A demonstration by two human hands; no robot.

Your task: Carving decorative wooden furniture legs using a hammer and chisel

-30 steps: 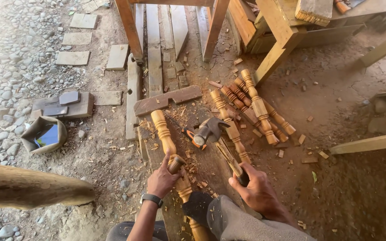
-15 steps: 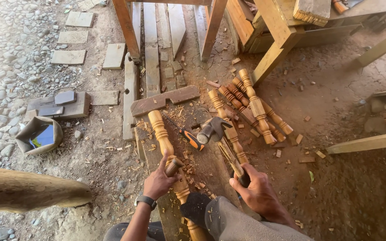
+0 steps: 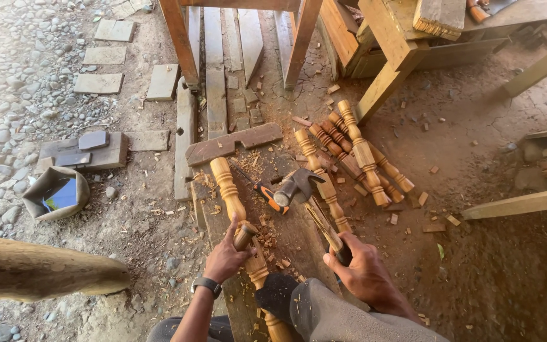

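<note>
A turned wooden baluster [image 3: 234, 202] is laid lengthwise on a wooden plank [image 3: 299, 237] on the dirt ground, its far end near a notched board [image 3: 232, 144]. A chisel handle [image 3: 244, 235] is gripped by the left hand [image 3: 228, 258], the fingers curled tight around it and the thumb raised along the side, with the tool set against the baluster's middle. A black watch [image 3: 206, 285] is worn on that wrist. A claw hammer [image 3: 299, 185] is held by the right hand [image 3: 365, 273], the fingers wrapped closed around the lower end of its handle; the steel head is raised just right of the baluster, above the plank. A second tool with an orange and black handle [image 3: 267, 196] is seen lying on the plank between baluster and hammer head. Wood chips are scattered around the chisel. A heap of finished balusters [image 3: 356, 152] is stacked to the right, well apart from the hands. A log [image 3: 39, 272] lies at lower left
</note>
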